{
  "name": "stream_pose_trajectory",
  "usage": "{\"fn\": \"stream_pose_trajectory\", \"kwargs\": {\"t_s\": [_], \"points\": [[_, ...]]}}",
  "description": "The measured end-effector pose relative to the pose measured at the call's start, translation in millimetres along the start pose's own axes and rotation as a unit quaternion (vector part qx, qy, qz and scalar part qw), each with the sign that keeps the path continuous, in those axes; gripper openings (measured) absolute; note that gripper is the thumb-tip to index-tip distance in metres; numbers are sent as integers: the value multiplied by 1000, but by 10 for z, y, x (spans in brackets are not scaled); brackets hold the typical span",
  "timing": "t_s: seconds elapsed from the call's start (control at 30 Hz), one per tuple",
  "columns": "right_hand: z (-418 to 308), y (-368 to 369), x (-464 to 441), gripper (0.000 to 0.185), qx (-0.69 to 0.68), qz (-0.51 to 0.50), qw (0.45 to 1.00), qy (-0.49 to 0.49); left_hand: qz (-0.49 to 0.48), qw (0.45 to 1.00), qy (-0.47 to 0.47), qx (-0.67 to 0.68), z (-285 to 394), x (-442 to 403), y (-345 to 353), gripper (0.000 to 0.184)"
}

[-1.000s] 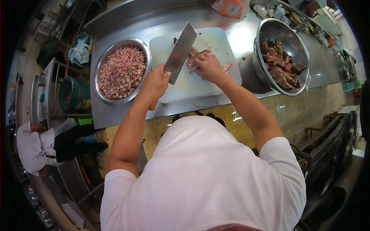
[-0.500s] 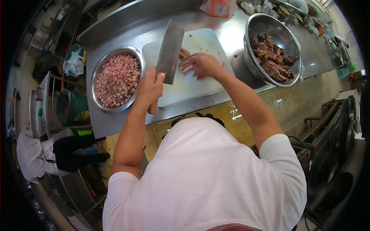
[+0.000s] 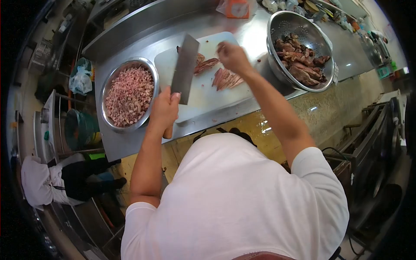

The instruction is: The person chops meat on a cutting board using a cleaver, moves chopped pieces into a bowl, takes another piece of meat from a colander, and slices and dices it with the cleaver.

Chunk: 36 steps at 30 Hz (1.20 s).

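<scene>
My left hand [image 3: 165,107] is wrapped round the wooden handle of a cleaver [image 3: 185,71], its broad blade pointing up over the white cutting board [image 3: 203,96]. My right hand [image 3: 234,57], slightly blurred, is above the board's right part with fingers curled in; no food shows in it. Just below it lie sliced strips of cooked meat [image 3: 226,79]. More reddish-brown meat [image 3: 205,65] rests between the blade and my right hand, partly behind the blade. Left of the board, a metal bowl [image 3: 156,82] is heaped with finely chopped meat [image 3: 130,95].
A perforated metal colander [image 3: 305,27] with large browned meat pieces [image 3: 303,65] stands on the right of the steel counter [image 3: 123,145]. An orange object [image 3: 238,9] in plastic sits at the back. Another person [image 3: 39,180] is at the lower left.
My right hand has come off the meat strips and moved up, leaving them fanned on the board. The cleaver, still in my left hand, has shifted slightly down and left in view.
</scene>
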State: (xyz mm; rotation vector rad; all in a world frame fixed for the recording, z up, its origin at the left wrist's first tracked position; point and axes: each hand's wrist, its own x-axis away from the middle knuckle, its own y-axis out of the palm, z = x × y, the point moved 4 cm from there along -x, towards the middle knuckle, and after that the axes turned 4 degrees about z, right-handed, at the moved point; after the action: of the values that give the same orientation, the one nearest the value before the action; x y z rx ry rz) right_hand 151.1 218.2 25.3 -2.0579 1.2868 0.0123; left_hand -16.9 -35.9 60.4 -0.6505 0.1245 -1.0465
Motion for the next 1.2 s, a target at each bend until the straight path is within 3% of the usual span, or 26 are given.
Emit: {"fn": "stream_pose_trajectory", "kwargs": {"t_s": [0.03, 0.07, 0.13, 0.23, 0.4, 0.47, 0.5, 0.57, 0.67, 0.9, 1.03, 1.2], "points": [[-34, -256, -5, 27, -124, -26, 986, 110, 1, 1000, -3, 2, -38, 28, 48, 21], [-104, -491, 10, 36, -182, -12, 977, 115, -40, 998, 39, -33, -65, 58, 183, 20], [-16, -902, 16, 38, -114, 1, 991, 77, -65, 976, 176, -115, -101, 114, 520, 23], [-3, -1220, 215, 36, -136, -31, 981, 132, -153, 963, 182, -123, 4, 111, 955, 24], [483, -660, 714, 30, -256, 5, 945, 202, -128, 966, 152, -168, 33, -115, 1008, 24], [894, -267, 874, 31, -134, -7, 970, 202, -97, 967, 159, -175, 70, -186, 884, 24], [875, -234, 937, 31, -137, -5, 969, 204, -114, 961, 139, -208, 112, -191, 862, 23], [682, -287, 1069, 24, 114, 90, 989, 6, -119, 956, 139, -230, 196, -148, 842, 22], [670, -392, 1091, 17, 103, 48, 992, -53, -125, 947, 144, -257, 370, -11, 830, 20], [871, -422, 1069, 14, 46, 7, 997, -60, -163, 930, 163, -287, 579, 86, 926, 17], [917, -412, 1120, 15, 34, 11, 997, -73, -179, 919, 128, -326, 373, -39, 1209, 15], [914, -404, 1022, 22, 68, -31, 990, -120, -162, 943, 141, -254, 535, -370, 1290, 21]]}}
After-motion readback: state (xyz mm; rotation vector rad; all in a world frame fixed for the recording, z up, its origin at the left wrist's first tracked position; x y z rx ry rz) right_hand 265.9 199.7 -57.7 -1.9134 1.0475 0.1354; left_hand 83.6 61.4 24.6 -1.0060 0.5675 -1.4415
